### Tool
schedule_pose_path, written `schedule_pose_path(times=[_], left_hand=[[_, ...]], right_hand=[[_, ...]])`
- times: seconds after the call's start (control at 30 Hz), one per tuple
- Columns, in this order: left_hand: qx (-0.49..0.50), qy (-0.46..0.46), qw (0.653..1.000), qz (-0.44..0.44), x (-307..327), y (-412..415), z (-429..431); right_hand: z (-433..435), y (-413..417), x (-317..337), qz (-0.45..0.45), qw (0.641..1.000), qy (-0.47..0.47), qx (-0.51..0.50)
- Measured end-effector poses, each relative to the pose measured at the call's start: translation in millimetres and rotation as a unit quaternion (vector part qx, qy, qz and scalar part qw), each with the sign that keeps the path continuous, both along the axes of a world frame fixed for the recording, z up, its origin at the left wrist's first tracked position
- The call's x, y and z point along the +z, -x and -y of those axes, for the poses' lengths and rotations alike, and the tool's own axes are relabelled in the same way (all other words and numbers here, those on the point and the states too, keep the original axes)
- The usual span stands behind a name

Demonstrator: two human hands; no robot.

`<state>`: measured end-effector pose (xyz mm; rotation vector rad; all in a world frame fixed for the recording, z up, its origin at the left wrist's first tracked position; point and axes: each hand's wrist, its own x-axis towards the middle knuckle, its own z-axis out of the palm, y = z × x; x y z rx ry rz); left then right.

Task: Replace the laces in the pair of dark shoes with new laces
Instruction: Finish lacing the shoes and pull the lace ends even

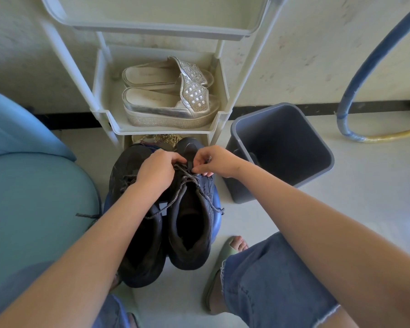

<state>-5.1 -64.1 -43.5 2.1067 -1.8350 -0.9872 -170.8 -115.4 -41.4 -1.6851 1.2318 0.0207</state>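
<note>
Between the person's knees, two dark lace-up shoes [189, 233] stand side by side. Their grey speckled laces [187, 177] look threaded in both, so the replacement seems barely begun. At the right shoe's far eyelets, the left hand [156, 171] curls round the lace and the right hand [217, 162] pinches it.

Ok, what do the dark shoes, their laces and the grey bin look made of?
Dark shoes: likely matte textile or suede, no shine, soft collar. Laces: woven cord, grey speckled weave visible. Grey bin: moulded plastic, smooth walls with a dull sheen.
</note>
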Motion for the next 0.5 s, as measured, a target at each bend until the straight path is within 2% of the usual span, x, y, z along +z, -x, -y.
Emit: schedule_pose_path(times=[0.17, 0.3, 0.5], left_hand=[[0.009, 0.019, 1.0, 0.005, -1.3, -2.6, -1.1], [0.008, 0.016, 1.0, 0.003, -1.6, -2.7, -0.2], [0.001, 0.034, 0.999, 0.004, -5.2, -0.9, 1.3]], right_hand=[[-0.8, -0.5, 1.6, 0.017, 0.999, -0.005, -0.036], [-0.1, 2.1, 2.1, 0.041, 0.992, -0.064, -0.105], [-1.5, 0.3, 3.1, 0.026, 0.999, -0.025, -0.031]])
